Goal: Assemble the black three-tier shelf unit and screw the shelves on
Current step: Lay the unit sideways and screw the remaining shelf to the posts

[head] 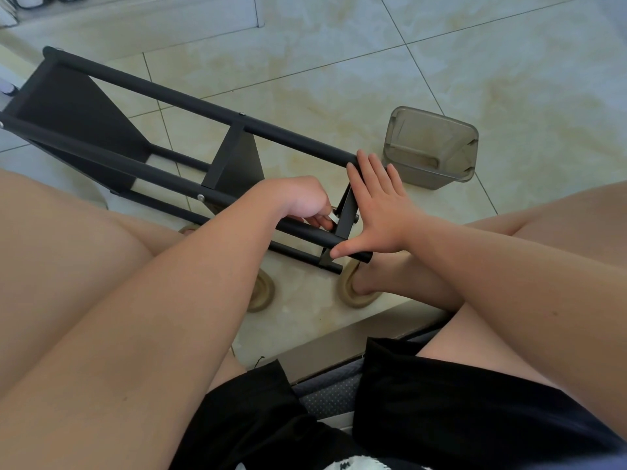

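Shelf unit (169, 91), matte black round tubes, mid-frame: right hand (376, 205) presses it with straight fingers; left hand (302, 201) pinches pale object (331, 217).

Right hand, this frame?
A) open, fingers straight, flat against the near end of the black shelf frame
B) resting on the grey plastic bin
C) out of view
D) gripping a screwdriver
A: the right hand lies open, fingers straight, against the near end of the black metal three-tier shelf unit; the left hand pinches a small silvery tool beside it.
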Demonstrator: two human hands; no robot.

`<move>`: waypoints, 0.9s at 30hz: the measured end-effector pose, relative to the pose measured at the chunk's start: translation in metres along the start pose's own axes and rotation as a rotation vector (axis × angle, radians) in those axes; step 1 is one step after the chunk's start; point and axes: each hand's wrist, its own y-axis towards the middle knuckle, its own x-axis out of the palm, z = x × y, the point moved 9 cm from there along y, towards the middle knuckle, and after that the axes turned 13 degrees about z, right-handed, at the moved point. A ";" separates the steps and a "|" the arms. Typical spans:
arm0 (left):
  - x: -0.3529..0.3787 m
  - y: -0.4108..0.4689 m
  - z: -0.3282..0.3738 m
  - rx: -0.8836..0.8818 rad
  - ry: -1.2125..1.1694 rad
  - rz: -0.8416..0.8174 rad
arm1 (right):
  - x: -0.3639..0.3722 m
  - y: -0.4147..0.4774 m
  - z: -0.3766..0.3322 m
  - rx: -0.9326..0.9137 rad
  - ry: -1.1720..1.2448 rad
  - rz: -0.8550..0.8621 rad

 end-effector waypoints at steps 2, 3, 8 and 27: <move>0.000 0.000 0.000 0.024 0.072 -0.012 | 0.000 0.000 0.000 0.000 0.000 0.001; 0.000 0.000 -0.001 0.037 0.107 -0.020 | -0.001 0.000 0.000 -0.001 0.000 0.002; -0.002 0.001 -0.001 0.121 0.268 -0.021 | -0.001 -0.001 0.000 0.003 0.005 -0.004; -0.010 0.000 0.002 0.162 0.429 0.008 | -0.002 -0.001 -0.001 0.001 0.008 -0.015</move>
